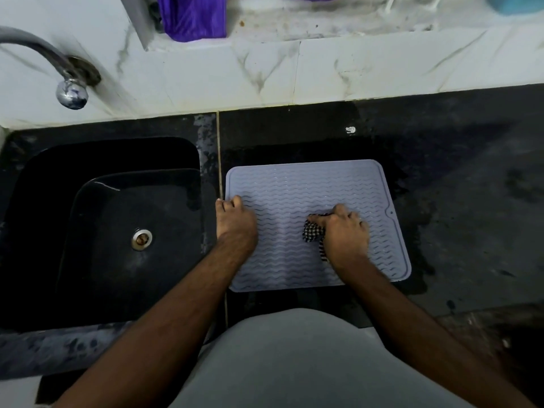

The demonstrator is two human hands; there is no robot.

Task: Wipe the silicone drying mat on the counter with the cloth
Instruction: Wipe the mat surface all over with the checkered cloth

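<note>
A pale lilac silicone drying mat (297,184) with wavy ridges lies flat on the dark counter, right of the sink. My right hand (346,231) presses a bunched black-and-white checked cloth (313,232) onto the mat's middle-right area; most of the cloth is hidden under the palm. My left hand (235,219) rests on the mat's left edge, fingers curled down on it, holding nothing.
A black sink (112,219) with a metal drain (142,239) lies left of the mat. A chrome tap (63,75) juts from the white marble wall at upper left. A purple cloth (192,17) hangs on the ledge behind. The counter (471,201) around the mat looks wet.
</note>
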